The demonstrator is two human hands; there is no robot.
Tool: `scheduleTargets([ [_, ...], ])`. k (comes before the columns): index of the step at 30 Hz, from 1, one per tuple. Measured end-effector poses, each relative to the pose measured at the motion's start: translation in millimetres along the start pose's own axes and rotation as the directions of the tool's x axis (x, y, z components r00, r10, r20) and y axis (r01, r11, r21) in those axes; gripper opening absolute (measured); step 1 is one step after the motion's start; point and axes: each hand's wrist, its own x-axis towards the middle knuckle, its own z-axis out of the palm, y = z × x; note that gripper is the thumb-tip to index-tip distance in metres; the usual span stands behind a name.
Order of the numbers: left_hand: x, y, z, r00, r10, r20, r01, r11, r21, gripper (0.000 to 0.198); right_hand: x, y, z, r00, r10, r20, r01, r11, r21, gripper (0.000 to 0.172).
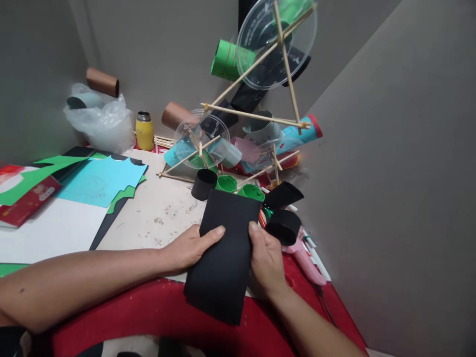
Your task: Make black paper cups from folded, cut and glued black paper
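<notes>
A black sheet of paper (225,253) is held upright-tilted in front of me over the table edge. My left hand (188,248) grips its left edge, thumb on the front face. My right hand (266,260) grips the right edge, thumb on top as well. Just beyond the sheet lie rolled paper tubes: a black one (203,184), two green ones (226,183), and further black rolls (284,225) at the right.
A stick-and-plastic-lid wheel model (260,59) with paper tubes stands at the back. Cyan (98,181), green and white sheets lie at the left. A yellow bottle (145,131), a plastic bag (98,121) and a pink glue gun (307,263) are nearby. Red cloth (156,312) covers the near edge.
</notes>
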Motion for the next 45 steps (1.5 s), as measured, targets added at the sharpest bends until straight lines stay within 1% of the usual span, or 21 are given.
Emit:
scheduleTargets([
  [3,-0.7,-4.4,0.7,1.0,0.014,0.019,-0.014,1.0,0.007,0.042,-1.4,3.0,-0.2,0.998,-0.019,-0.056,0.017,0.999,-0.042,0.048],
  [5,0.0,-4.6,-0.2,1.0,0.002,-0.005,-0.002,1.0,0.02,0.04,-1.9,1.2,0.6,0.999,-0.008,-0.042,0.006,0.998,-0.055,0.049],
  [7,2.3,-2.4,-2.0,0.999,-0.005,-0.045,0.004,1.0,-0.02,0.04,-2.0,-3.3,1.5,0.999,0.018,0.028,-0.016,0.998,-0.06,0.051],
  [9,5.4,1.3,-4.3,0.996,-0.003,-0.094,-0.006,0.995,-0.097,0.04,-2.3,-8.3,1.9,0.991,0.049,0.126,-0.041,0.997,-0.071,0.053],
  [12,9.1,5.8,-7.3,0.988,-0.008,-0.157,-0.021,0.983,-0.184,0.038,-3.7,-12.3,1.5,0.959,0.102,0.263,-0.079,0.992,-0.094,0.053],
  [14,10.1,6.6,-8.7,0.984,-0.021,-0.176,-0.017,0.977,-0.212,0.037,-4.6,-12.2,1.1,0.94,0.131,0.315,-0.103,0.989,-0.105,0.053],
  [20,10.5,4.1,-10.7,0.984,-0.034,-0.176,-0.014,0.964,-0.265,0.036,-2.9,-11.7,-0.3,0.932,0.157,0.327,-0.126,0.985,-0.116,0.053],
  [22,11.1,5.2,-11.5,0.983,-0.046,-0.18,-0.006,0.961,-0.277,0.035,-1.8,-12.6,-2.2,0.915,0.175,0.365,-0.142,0.983,-0.117,0.054],
  [26,12.1,10.4,-13.1,0.978,-0.056,-0.202,-0.009,0.953,-0.303,0.031,-1.2,-11.0,-6.6,0.865,0.219,0.451,-0.172,0.975,-0.142,0.055],
  [28,12.0,12.9,-13.3,0.978,-0.05,-0.204,-0.017,0.949,-0.315,0.03,-1.3,-8.7,-7.9,0.856,0.223,0.466,-0.17,0.973,-0.154,0.056],
  [31,11.7,15.2,-13.3,0.978,-0.052,-0.201,-0.018,0.943,-0.332,0.03,-0.8,-7.0,-8.7,0.86,0.215,0.463,-0.155,0.974,-0.164,0.056],
  [33,12.1,16.4,-14.0,0.975,-0.06,-0.212,-0.015,0.942,-0.335,0.03,-0.2,-7.9,-8.6,0.854,0.213,0.474,-0.15,0.974,-0.167,0.054],
  [36,13.1,19.6,-16.6,0.964,-0.066,-0.258,-0.026,0.94,-0.34,0.03,0.1,-10.4,-7.8,0.822,0.218,0.526,-0.149,0.974,-0.171,0.044],
  [38,13.6,23.3,-18.2,0.958,-0.064,-0.281,-0.043,0.932,-0.359,0.033,-0.4,-11.1,-7.0,0.81,0.216,0.545,-0.145,0.975,-0.169,0.042],
  [41,13.6,30.3,-19.2,0.963,-0.037,-0.265,-0.077,0.91,-0.407,0.039,-1.0,-11.5,-6.5,0.823,0.2,0.531,-0.129,0.977,-0.167,0.045],
  [45,14.1,35.7,-21.4,0.977,0.066,-0.203,-0.147,0.897,-0.417,0.043,0.6,-15.8,-7.7,0.865,0.163,0.474,-0.087,0.98,-0.179,0.047],
])
